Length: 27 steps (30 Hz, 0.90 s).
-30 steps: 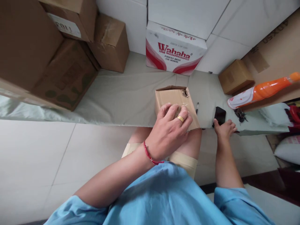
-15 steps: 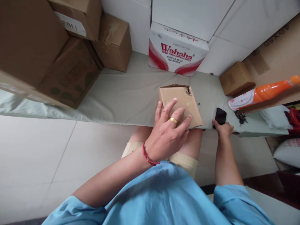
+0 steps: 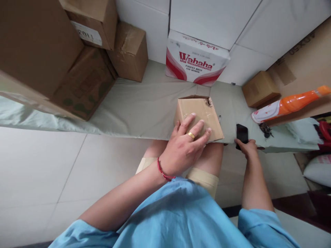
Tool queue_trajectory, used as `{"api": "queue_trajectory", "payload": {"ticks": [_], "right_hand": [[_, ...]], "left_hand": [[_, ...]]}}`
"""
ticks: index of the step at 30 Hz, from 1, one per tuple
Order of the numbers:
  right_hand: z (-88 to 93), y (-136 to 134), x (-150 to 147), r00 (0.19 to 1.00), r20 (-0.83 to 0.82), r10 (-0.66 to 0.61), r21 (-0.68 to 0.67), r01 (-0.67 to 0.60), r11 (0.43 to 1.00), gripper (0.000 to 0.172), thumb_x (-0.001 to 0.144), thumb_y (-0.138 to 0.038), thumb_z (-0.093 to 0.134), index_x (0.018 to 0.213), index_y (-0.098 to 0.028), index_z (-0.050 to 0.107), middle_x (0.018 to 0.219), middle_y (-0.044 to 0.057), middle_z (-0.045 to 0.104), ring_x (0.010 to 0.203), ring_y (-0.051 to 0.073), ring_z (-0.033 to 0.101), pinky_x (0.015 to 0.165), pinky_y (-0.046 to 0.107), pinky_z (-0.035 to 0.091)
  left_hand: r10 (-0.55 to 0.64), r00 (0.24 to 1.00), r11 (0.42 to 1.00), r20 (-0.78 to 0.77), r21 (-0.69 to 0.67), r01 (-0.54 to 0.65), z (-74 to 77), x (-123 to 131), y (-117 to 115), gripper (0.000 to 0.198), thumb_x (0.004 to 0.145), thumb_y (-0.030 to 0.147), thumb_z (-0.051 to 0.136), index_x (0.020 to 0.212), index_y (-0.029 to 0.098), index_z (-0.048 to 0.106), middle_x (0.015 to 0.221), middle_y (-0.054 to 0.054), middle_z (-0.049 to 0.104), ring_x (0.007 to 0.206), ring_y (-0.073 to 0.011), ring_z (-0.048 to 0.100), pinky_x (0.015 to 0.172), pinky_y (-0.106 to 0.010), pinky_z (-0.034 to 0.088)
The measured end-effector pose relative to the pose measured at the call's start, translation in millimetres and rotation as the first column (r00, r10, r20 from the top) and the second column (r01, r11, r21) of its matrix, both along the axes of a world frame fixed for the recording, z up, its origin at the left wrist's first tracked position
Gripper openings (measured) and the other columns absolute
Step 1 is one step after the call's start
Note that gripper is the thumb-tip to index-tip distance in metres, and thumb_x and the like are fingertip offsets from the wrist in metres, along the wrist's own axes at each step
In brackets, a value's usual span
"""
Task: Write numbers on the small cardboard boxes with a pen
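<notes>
A small cardboard box [image 3: 198, 106] with a torn hole at its far right corner sits at the front edge of the cloth-covered surface. My left hand [image 3: 187, 144] lies on its near face, fingers spread, wearing a gold ring and a red bracelet. Further right, my right hand [image 3: 248, 147] grips the near end of a black smartphone [image 3: 242, 132] between thumb and fingers. The phone is at the surface's front edge; whether it touches the cloth I cannot tell. A bunch of keys [image 3: 265, 129] lies to its right.
Brown cartons [image 3: 130, 51] are stacked at the left. A white-and-red Wahaba-style water carton [image 3: 198, 60] stands against the tiled wall. On the right are a small brown box [image 3: 260, 89], an orange bottle [image 3: 292, 103] and a white plastic bag [image 3: 303, 129].
My right hand has shifted slightly right and down with the phone, which has turned a little. My left hand stays on the box, its fingers slightly lower.
</notes>
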State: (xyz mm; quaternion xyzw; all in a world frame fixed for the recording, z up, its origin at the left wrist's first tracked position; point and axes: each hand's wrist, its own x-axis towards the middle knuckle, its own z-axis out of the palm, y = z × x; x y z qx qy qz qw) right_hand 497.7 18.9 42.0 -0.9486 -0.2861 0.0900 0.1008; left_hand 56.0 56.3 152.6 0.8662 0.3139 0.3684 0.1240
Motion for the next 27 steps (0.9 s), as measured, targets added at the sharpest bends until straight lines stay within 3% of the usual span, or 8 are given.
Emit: {"api": "queue_trajectory", "payload": {"ticks": [5, 8, 10, 12, 15, 18, 21, 27], "right_hand": [[8.5, -11, -19, 0.988, -0.132, -0.084, 0.126, 0.101, 0.987, 0.087, 0.059, -0.051, 0.090, 0.130, -0.013, 0.056, 0.133, 0.029, 0.066, 0.132, 0.044, 0.063, 0.112, 0.056, 0.055], [11.3, -18, -35, 0.960, -0.274, -0.060, 0.246, 0.130, 0.961, 0.086, 0.056, -0.054, 0.085, 0.127, -0.018, 0.053, 0.115, 0.015, 0.069, 0.110, 0.033, 0.070, 0.090, 0.044, 0.063], [17.6, -22, -48, 0.922, -0.386, -0.019, 0.302, 0.146, 0.942, 0.081, 0.057, -0.061, 0.078, 0.123, -0.021, 0.054, 0.097, 0.005, 0.065, 0.086, 0.023, 0.068, 0.072, 0.036, 0.061], [30.0, -28, -65, 0.868, -0.495, 0.049, 0.405, 0.180, 0.897, 0.078, 0.057, -0.065, 0.077, 0.118, -0.022, 0.056, 0.084, -0.002, 0.058, 0.071, 0.016, 0.060, 0.061, 0.029, 0.054], [59.4, -37, -101, 0.792, -0.558, 0.249, 0.625, 0.203, 0.754, 0.078, 0.057, -0.058, 0.088, 0.121, -0.024, 0.060, 0.083, -0.004, 0.058, 0.066, 0.012, 0.054, 0.057, 0.023, 0.046], [93.2, -40, -145, 0.793, -0.411, 0.449, 0.773, 0.042, 0.633, 0.079, 0.064, -0.052, 0.094, 0.131, -0.026, 0.061, 0.098, 0.001, 0.065, 0.079, 0.016, 0.063, 0.065, 0.027, 0.052], [119.7, -37, -185, 0.799, -0.207, 0.565, 0.818, -0.175, 0.548, 0.082, 0.073, -0.052, 0.093, 0.143, -0.027, 0.058, 0.112, 0.006, 0.067, 0.097, 0.023, 0.069, 0.081, 0.035, 0.061], [137.9, -21, -240, 0.797, 0.050, 0.601, 0.790, -0.400, 0.464, 0.090, 0.078, -0.049, 0.091, 0.156, -0.030, 0.051, 0.131, 0.011, 0.066, 0.120, 0.032, 0.070, 0.104, 0.052, 0.063]], "left_hand": [[0.009, 1.000, 0.999, 0.005, 0.031, -0.009, -1.2, 0, 0, 0.037, 0.108, 0.021, 0.060, 0.143, 0.021, 0.069, 0.154, -0.018, 0.065, 0.161, -0.0413, 0.042, 0.119, -0.067, 0.051], [0.012, 1.000, 0.999, 0.005, 0.047, -0.013, -2.0, 0, -1, 0.037, 0.108, 0.021, 0.060, 0.143, 0.019, 0.069, 0.154, -0.019, 0.065, 0.159, -0.0423, 0.044, 0.118, -0.068, 0.052], [0.014, 1.000, 0.999, -0.001, 0.049, -0.014, -2.3, 0, -2, 0.037, 0.108, 0.021, 0.060, 0.143, 0.019, 0.069, 0.154, -0.019, 0.065, 0.159, -0.0426, 0.044, 0.118, -0.068, 0.052], [0.015, 1.000, 0.998, -0.001, 0.059, -0.015, -2.4, -1, -3, 0.036, 0.107, 0.021, 0.062, 0.143, 0.019, 0.069, 0.154, -0.019, 0.065, 0.159, -0.0428, 0.044, 0.118, -0.067, 0.052], [0.015, 1.000, 0.999, 0.005, 0.052, -0.015, -2.6, -1, -2, 0.038, 0.107, 0.020, 0.063, 0.144, 0.021, 0.069, 0.153, -0.018, 0.065, 0.159, -0.0414, 0.044, 0.120, -0.066, 0.052], [0.012, 1.000, 1.000, 0.017, 0.028, -0.012, -3.3, -1, 1, 0.040, 0.105, 0.019, 0.064, 0.145, 0.023, 0.069, 0.153, -0.017, 0.064, 0.160, -0.0401, 0.042, 0.121, -0.065, 0.051], [0.013, 0.999, 0.999, 0.038, 0.034, -0.014, -4.3, 1, 3, 0.041, 0.103, 0.018, 0.066, 0.144, 0.023, 0.069, 0.152, -0.017, 0.065, 0.159, -0.0399, 0.042, 0.122, -0.065, 0.050], [0.021, 0.999, 0.998, 0.040, 0.055, -0.023, -5.4, 3, 2, 0.038, 0.104, 0.019, 0.064, 0.142, 0.020, 0.070, 0.150, -0.017, 0.066, 0.158, -0.0406, 0.044, 0.121, -0.065, 0.051]]}}
